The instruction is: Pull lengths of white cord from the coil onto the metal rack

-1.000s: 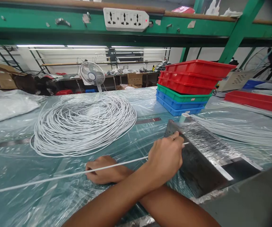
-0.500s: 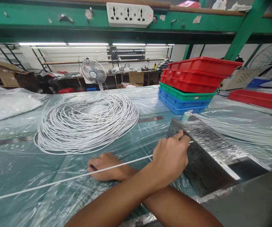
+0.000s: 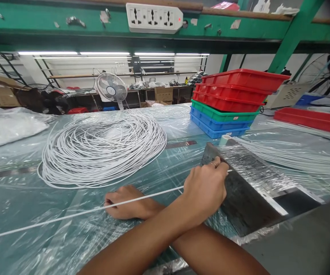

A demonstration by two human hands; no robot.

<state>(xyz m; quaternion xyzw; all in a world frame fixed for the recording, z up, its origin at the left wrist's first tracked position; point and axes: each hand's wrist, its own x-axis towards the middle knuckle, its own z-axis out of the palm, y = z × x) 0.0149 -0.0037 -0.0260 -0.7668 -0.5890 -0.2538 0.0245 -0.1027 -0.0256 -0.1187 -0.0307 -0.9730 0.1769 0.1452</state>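
My forearms cross, the left one on top. On the right side, my left hand (image 3: 205, 191), with a ring on one finger, is closed around a white cable (image 3: 53, 220), whose short end pokes out beyond the fingers over a dark metal plate (image 3: 245, 202). The cable runs from there down to the left edge of the view. My right hand (image 3: 125, 201) rests curled on the plastic-covered table at centre left. The cable passes across the top of it, and the inside of its fingers is hidden. Behind it lies a big coil of white cable (image 3: 104, 152).
Stacked red, green and blue trays (image 3: 225, 103) stand behind the plate. Cut white cables (image 3: 291, 156) lie at the right near a red tray (image 3: 311, 120). A power strip (image 3: 154, 18) hangs on the green beam (image 3: 53, 23) above. A fan (image 3: 112, 88) stands at the back.
The whole view has shifted slightly. Both hands keep nearly the same pose and place, and the cable still runs between my left hand and the left edge.
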